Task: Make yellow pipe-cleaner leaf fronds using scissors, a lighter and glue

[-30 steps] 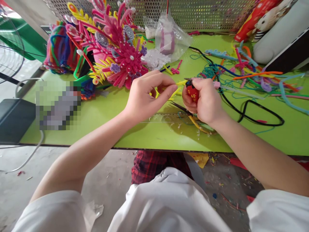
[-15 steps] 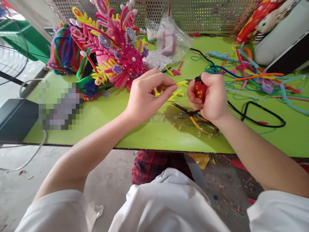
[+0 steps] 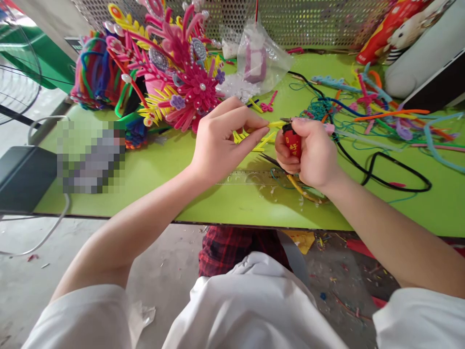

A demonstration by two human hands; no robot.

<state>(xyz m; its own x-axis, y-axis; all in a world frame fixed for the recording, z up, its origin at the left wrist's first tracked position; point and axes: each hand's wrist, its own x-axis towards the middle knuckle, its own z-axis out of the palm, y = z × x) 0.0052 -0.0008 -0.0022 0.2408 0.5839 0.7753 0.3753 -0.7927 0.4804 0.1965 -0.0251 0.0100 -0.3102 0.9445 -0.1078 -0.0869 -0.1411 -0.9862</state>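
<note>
Head view: two bare hands meet above a green bench [image 3: 232, 208]. The left hand [image 3: 232, 138] pinches a yellow strip [image 3: 276, 124] between thumb and forefinger. The strip is short, bright and narrow, held almost level, its free end pointing towards the right hand [image 3: 308, 145]. That hand is curled round a lighter [image 3: 292, 143], thumb up on its top. The lighter is small and stubby – a red body with gold characters and a black head – and leans slightly.

Much of the strip is covered by the left fingers, and its free end runs up close to the lighter's head; whether the two touch cannot be told. The lighter's lower part and one flank vanish inside the right hand. A thin dark tip [image 3: 286, 119] shows just beyond the lighter, but what it belongs to is unclear. More yellow pieces [image 3: 259, 142] lie beneath the left hand, partly covered by it. The scissors [image 3: 303, 190] lie under the right hand, which hides their middle; a clear ruler [image 3: 241, 178] beside them is faint against the green. Further left, a pixelated patch [image 3: 96, 162] masks whatever lies there. The pink flowers [image 3: 201, 87] behind the left hand are cut off by the top edge.
</note>
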